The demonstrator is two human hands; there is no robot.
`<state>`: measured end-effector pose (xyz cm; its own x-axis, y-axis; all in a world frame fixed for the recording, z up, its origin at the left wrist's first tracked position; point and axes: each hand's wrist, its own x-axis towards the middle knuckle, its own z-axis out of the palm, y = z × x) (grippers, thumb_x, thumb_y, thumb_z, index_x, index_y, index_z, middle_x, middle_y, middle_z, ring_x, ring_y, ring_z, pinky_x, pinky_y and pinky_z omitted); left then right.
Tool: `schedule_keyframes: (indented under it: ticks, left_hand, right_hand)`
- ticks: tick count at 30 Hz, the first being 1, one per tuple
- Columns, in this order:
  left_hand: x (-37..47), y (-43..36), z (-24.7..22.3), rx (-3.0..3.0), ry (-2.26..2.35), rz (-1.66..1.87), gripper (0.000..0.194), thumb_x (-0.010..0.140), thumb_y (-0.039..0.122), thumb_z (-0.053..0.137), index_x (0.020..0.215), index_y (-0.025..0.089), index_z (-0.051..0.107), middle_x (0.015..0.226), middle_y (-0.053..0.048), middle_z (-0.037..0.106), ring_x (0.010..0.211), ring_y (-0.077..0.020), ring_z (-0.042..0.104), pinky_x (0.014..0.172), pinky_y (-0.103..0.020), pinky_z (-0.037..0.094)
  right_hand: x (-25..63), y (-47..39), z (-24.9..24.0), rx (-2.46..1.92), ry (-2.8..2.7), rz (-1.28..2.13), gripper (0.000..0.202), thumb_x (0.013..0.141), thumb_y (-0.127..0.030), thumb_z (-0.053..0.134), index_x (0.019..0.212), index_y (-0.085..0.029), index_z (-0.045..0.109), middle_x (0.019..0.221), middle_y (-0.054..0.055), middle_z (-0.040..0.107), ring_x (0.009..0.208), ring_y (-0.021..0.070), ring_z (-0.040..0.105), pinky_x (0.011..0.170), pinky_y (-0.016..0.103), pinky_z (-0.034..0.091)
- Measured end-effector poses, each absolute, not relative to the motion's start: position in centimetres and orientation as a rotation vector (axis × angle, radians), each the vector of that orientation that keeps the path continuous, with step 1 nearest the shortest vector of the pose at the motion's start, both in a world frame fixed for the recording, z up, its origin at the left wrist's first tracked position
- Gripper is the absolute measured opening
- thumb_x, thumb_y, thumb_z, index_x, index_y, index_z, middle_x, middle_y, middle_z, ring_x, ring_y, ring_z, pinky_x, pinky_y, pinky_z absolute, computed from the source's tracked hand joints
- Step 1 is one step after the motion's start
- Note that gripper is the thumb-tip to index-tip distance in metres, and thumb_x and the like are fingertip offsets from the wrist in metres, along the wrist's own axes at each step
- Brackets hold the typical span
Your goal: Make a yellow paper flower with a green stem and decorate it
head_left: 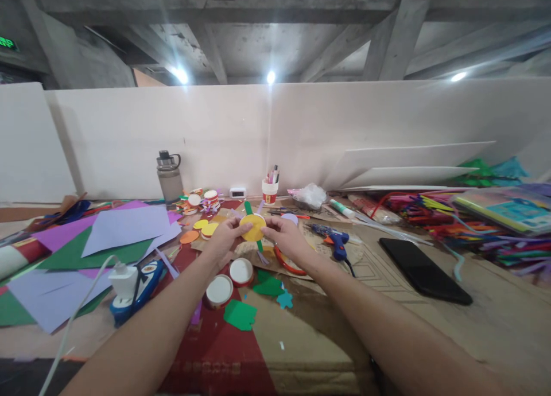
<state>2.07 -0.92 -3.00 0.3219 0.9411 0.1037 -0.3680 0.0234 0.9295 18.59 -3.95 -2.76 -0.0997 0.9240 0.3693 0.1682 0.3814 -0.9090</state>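
A yellow disc (252, 228), with green strips above and below it and pale purple strips around it, is held up over the cardboard-covered table. My left hand (227, 236) pinches its left edge, while my right hand (284, 235) grips the right edge between thumb and fingers. What lies behind the disc is hidden. Under my hands stand two short round white-topped pieces with red sides, one cup piece (241, 271) behind the other cup piece (219, 291). Beside them are green paper scraps (240, 315) and a blue paper scrap (284, 298).
Right of my hands lie a blue glue gun (338, 242) and a black phone (424, 270). Coloured paper sheets (124, 232) and a blue power strip (142, 290) with a white plug are on the left. Behind stand a water bottle (169, 181) and a pen cup (270, 192).
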Motion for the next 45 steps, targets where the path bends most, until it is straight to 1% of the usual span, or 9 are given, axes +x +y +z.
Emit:
schedule_keyframes:
  ticks: [9, 16, 18, 22, 25, 28, 35, 39, 45]
  left_hand:
    - [2.02, -1.05, -2.95, 1.139, 0.723, 1.128, 0.037, 0.056, 0.032, 0.086, 0.081, 0.013, 0.067, 0.082, -0.004, 0.07, 0.07, -0.013, 0.063, 0.07, -0.026, 0.051]
    - [1.92, -0.5, -3.08, 1.158, 0.706, 1.256, 0.037, 0.057, 0.037, 0.085, 0.074, 0.016, 0.059, 0.076, 0.0, 0.065, 0.069, -0.0124, 0.061, 0.068, -0.026, 0.051]
    - [1.89, -0.41, -3.07, 1.171, 0.688, 1.283, 0.036, 0.058, 0.036, 0.084, 0.073, 0.016, 0.058, 0.077, 0.0, 0.065, 0.069, -0.0116, 0.06, 0.068, -0.026, 0.05]
    - [1.94, -0.49, -2.94, 1.172, 0.678, 1.341, 0.037, 0.056, 0.031, 0.085, 0.08, 0.016, 0.063, 0.081, 0.001, 0.064, 0.073, -0.0114, 0.06, 0.07, -0.024, 0.049]
    - [2.01, -0.62, -2.82, 1.154, 0.675, 1.365, 0.04, 0.055, 0.029, 0.086, 0.088, 0.017, 0.065, 0.08, 0.001, 0.065, 0.074, -0.0119, 0.061, 0.069, -0.024, 0.049]
    - [2.04, -0.59, -2.85, 1.15, 0.679, 1.377, 0.041, 0.054, 0.028, 0.086, 0.088, 0.017, 0.065, 0.079, 0.001, 0.064, 0.073, -0.0119, 0.06, 0.069, -0.025, 0.048]
    - [2.07, -0.44, -3.11, 1.138, 0.712, 1.405, 0.045, 0.053, 0.029, 0.087, 0.089, 0.016, 0.063, 0.07, 0.004, 0.058, 0.068, -0.01, 0.057, 0.069, -0.025, 0.048]
    - [2.21, -0.75, -3.03, 1.12, 0.727, 1.402, 0.045, 0.052, 0.03, 0.087, 0.087, 0.016, 0.063, 0.07, 0.004, 0.059, 0.067, -0.0105, 0.058, 0.068, -0.025, 0.048]
    - [2.14, -0.76, -3.1, 1.12, 0.724, 1.378, 0.044, 0.055, 0.03, 0.086, 0.089, 0.017, 0.062, 0.076, 0.002, 0.063, 0.071, -0.011, 0.06, 0.07, -0.025, 0.049]
  right_hand:
    - [18.6, -3.77, -3.23, -0.997, -1.577, 0.825, 0.02, 0.073, -0.028, 0.056, 0.085, -0.016, 0.068, 0.085, 0.004, 0.068, 0.078, 0.0181, 0.059, 0.074, 0.031, 0.047]
    - [18.84, -3.81, -2.91, -1.023, -1.564, 0.857, 0.018, 0.073, -0.027, 0.056, 0.082, -0.016, 0.067, 0.083, 0.004, 0.068, 0.076, 0.017, 0.059, 0.073, 0.03, 0.046]
    - [18.81, -3.8, -2.92, -1.007, -1.565, 0.861, 0.017, 0.073, -0.027, 0.056, 0.081, -0.017, 0.067, 0.081, 0.003, 0.067, 0.074, 0.0164, 0.057, 0.071, 0.03, 0.045]
    - [18.7, -3.84, -2.93, -1.03, -1.572, 0.823, 0.014, 0.071, -0.028, 0.058, 0.076, -0.017, 0.064, 0.075, 0.001, 0.063, 0.07, 0.0154, 0.053, 0.066, 0.029, 0.042]
    - [18.65, -3.92, -2.87, -1.014, -1.576, 0.838, 0.013, 0.07, -0.028, 0.058, 0.073, -0.017, 0.063, 0.075, 0.001, 0.062, 0.07, 0.0156, 0.053, 0.067, 0.029, 0.042]
    - [18.64, -3.91, -2.93, -0.997, -1.572, 0.839, 0.012, 0.07, -0.028, 0.058, 0.073, -0.017, 0.063, 0.076, 0.001, 0.063, 0.07, 0.0157, 0.054, 0.069, 0.03, 0.043]
    - [18.68, -3.63, -3.37, -0.977, -1.569, 0.861, 0.02, 0.071, -0.03, 0.059, 0.083, -0.016, 0.068, 0.08, 0.003, 0.065, 0.073, 0.0167, 0.055, 0.071, 0.031, 0.044]
    - [18.68, -3.76, -3.23, -1.0, -1.555, 0.851, 0.021, 0.072, -0.029, 0.058, 0.084, -0.015, 0.068, 0.079, 0.003, 0.065, 0.072, 0.0159, 0.055, 0.07, 0.03, 0.044]
    - [18.64, -3.89, -3.17, -1.035, -1.551, 0.823, 0.02, 0.071, -0.029, 0.057, 0.082, -0.016, 0.068, 0.076, 0.002, 0.064, 0.07, 0.0158, 0.054, 0.066, 0.029, 0.043]
